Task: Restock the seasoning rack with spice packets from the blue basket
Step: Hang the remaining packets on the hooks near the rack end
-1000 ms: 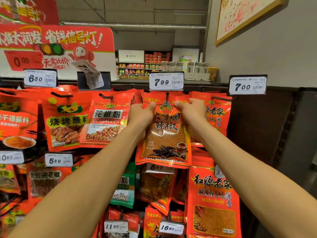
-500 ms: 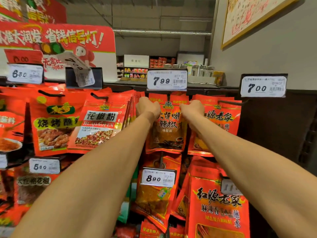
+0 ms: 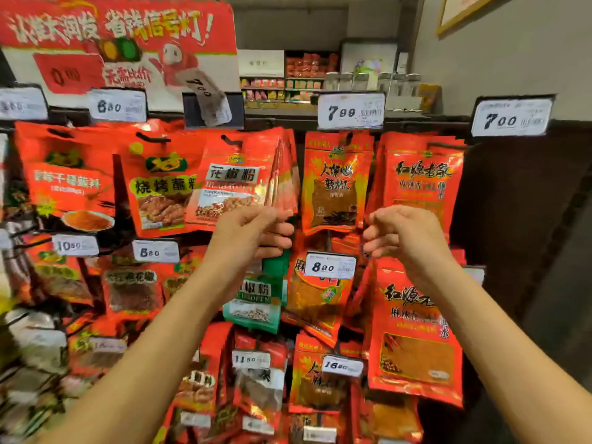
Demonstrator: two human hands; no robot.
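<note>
A red chilli packet (image 3: pixel 334 184) hangs on a peg of the seasoning rack under the 7.99 price tag (image 3: pixel 350 111). My left hand (image 3: pixel 253 232) hovers below and left of it, fingers loosely curled, holding nothing. To the packet's lower right is my right hand (image 3: pixel 402 233), also curled and empty. Neither hand touches the packet. The blue basket is out of view.
Red spice packets fill the pegs all around: a pepper-powder packet (image 3: pixel 237 184) to the left, a red dip-mix packet (image 3: pixel 423 184) to the right under the 7.00 tag (image 3: pixel 512 118), a green packet (image 3: pixel 256 299) below. A grey wall (image 3: pixel 512 59) stands at right.
Both hands have let go of the chilli packet's top and dropped away below it. The packet now hangs on its peg. The camera has tilted down slightly.
</note>
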